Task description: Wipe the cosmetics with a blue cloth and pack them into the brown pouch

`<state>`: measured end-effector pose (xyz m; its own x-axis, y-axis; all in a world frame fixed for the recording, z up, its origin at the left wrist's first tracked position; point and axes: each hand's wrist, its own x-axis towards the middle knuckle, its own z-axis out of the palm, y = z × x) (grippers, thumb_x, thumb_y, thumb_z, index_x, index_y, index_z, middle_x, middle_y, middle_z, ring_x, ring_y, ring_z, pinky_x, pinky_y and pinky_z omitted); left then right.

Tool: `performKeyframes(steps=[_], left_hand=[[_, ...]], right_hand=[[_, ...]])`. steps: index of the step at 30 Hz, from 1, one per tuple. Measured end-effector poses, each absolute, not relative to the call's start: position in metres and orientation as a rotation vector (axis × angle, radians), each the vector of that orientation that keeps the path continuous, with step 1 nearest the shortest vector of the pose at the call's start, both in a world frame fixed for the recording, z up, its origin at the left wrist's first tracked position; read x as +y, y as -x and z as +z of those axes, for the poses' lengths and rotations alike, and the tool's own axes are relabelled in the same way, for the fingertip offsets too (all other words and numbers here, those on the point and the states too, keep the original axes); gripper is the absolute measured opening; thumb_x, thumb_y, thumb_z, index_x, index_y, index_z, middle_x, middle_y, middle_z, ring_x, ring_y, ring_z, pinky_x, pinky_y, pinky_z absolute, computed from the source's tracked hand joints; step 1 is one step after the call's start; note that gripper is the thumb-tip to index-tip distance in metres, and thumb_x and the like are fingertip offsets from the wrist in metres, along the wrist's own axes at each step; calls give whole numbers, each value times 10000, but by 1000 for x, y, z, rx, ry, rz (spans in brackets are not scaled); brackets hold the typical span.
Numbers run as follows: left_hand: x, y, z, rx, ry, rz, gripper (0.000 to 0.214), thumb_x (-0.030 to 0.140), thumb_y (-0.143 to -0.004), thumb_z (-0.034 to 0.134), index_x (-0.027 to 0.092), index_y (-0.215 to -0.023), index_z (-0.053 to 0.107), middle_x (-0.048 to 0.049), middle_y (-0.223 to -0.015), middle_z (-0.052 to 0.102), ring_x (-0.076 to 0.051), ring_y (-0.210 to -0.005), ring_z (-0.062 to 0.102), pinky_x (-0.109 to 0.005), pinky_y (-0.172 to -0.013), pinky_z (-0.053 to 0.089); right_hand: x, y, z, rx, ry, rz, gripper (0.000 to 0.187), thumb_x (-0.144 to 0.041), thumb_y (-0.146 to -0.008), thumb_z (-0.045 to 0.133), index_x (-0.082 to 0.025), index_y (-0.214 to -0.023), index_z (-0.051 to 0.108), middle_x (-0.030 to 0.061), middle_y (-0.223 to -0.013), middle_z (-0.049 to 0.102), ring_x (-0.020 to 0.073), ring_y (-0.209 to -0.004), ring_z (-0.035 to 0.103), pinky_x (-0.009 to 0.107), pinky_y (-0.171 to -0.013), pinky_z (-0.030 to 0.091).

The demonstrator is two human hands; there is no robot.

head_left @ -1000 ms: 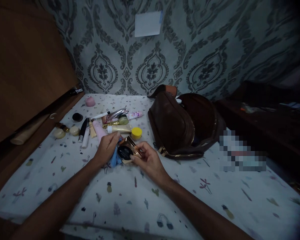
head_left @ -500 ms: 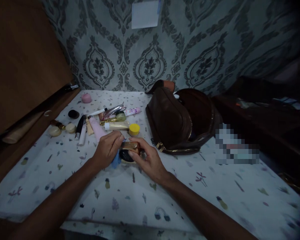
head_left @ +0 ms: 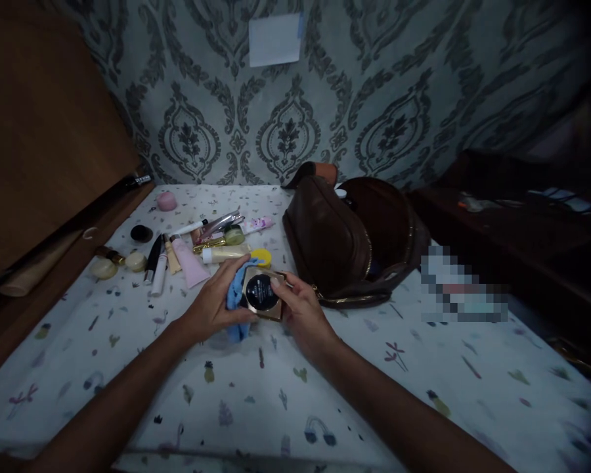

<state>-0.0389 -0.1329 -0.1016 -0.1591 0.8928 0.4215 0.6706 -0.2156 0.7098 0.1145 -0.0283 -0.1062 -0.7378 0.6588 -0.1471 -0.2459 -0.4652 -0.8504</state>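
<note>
Between both hands is a square gold compact [head_left: 277, 311] with a round black label on the face turned toward me. My right hand [head_left: 303, 305] grips its right side, thumb on the black circle. My left hand [head_left: 221, 295] is closed on a blue cloth [head_left: 235, 297], which presses against the compact's left edge. Just behind them lie a cream tube with a white cap [head_left: 224, 254] and a yellow-lidded jar [head_left: 261, 256]. A pink tube [head_left: 190, 263] rests to the left of these.
An open brown leather bag [head_left: 325, 243] stands right of my hands. Several cosmetics, among them a pink round jar [head_left: 166, 201] and a black round lid [head_left: 141, 233], lie at left on the patterned tablecloth [head_left: 246, 407]. A wooden panel [head_left: 44, 131] borders the left side.
The compact has been tilted up so its black-labelled face shows toward me. My left hand with the cloth has shifted to its left edge. The view has moved slightly.
</note>
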Motion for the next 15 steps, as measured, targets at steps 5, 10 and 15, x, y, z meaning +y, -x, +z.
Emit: performKeyframes(steps=[5, 10, 15], left_hand=[[-135, 43, -98, 1829, -1911, 1219, 898, 592, -731, 732, 251, -1480, 372, -151, -1433, 496, -333, -1311, 481, -479, -1085, 398], [-135, 43, -90, 1816, -1806, 1374, 668, 561, -772, 710, 213, -1328, 581, -132, -1297, 635, -309, -1194, 585, -465, -1043, 442], [-135, 42, -84, 1835, -1450, 1585, 439, 517, -738, 746, 196, -1038, 730, -82, -1053, 739, -270, -983, 667, -389, -911, 513]], right_hand=[[-27, -113, -106, -1008, 667, 2298, 432, -422, -590, 874, -186, -890, 672, 19, -847, 749, 187, -756, 690, 281, -660, 541], [-25, -114, -110, -951, 669, 2327, 348, -317, -640, 860, -202, -899, 657, 0, -828, 737, 148, -692, 672, 244, -596, 530], [-27, -118, -105, -1042, 539, 2500, 408, -284, -670, 828, -203, -1032, 657, 25, -959, 735, 138, -717, 668, 232, -611, 535]])
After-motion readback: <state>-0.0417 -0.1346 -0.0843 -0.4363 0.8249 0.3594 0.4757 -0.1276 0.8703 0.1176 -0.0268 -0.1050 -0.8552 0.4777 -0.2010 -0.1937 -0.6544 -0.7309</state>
